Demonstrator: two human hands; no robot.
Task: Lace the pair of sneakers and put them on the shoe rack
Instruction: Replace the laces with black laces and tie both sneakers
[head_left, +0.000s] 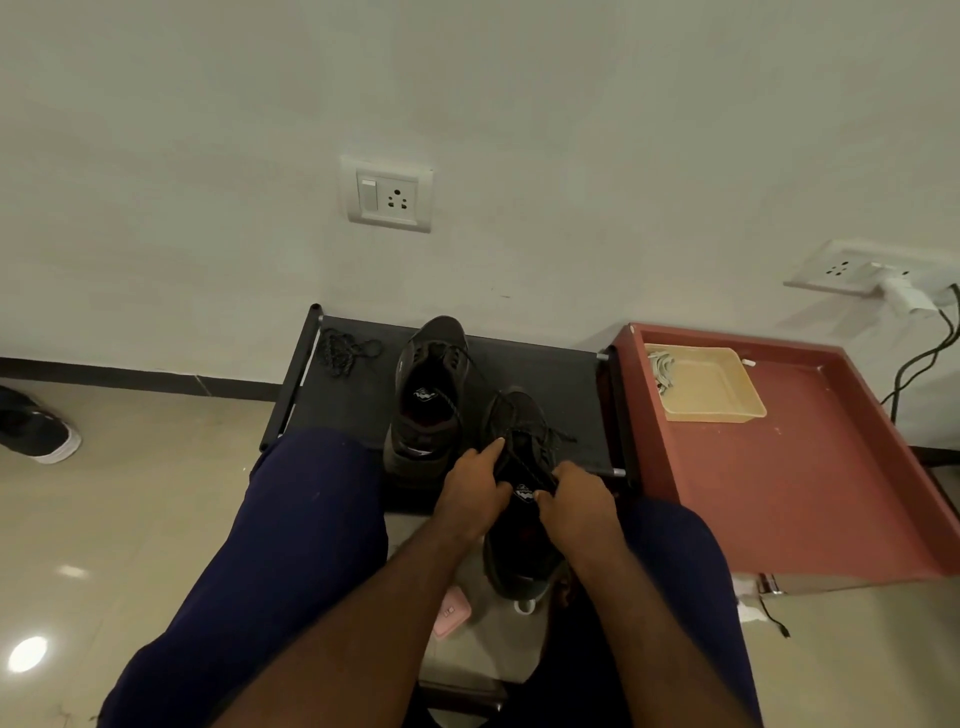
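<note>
Two dark fabric sneakers occupy the middle of the head camera's view. One dark sneaker (428, 395) stands on the black fabric-topped shoe rack (545, 374) against the pale wall, toe toward the wall, its lace hanging loose from the upper eyelets. At its 4 o'clock, the second dark sneaker (519, 467) is held up by a seated person, toe over the rack's front edge and heel down between the knees in dark blue trousers.

The left hand (475, 493) grips the left side of the held sneaker's collar, forefinger stretched along the eyelet row; its fingers are closed on the shoe. The right hand (579, 501) is at the right side of the tongue, fingers pinched tight on the dark speckled lace (524, 465), which crosses the eyelets; its loose ends trail toward 2 o'clock.

A coiled spare black lace (340, 353) lies at the rack's 10 o'clock corner. Just beside the rack at 3 o'clock stands a red-brown worktop (779, 467) with a raised rim, carrying a shallow yellow plastic tray (711, 387) that holds a pale bundle, perhaps laces, in its left end. A black-and-white shoe (39, 431) sits on the tiled floor at far 9 o'clock.
</note>
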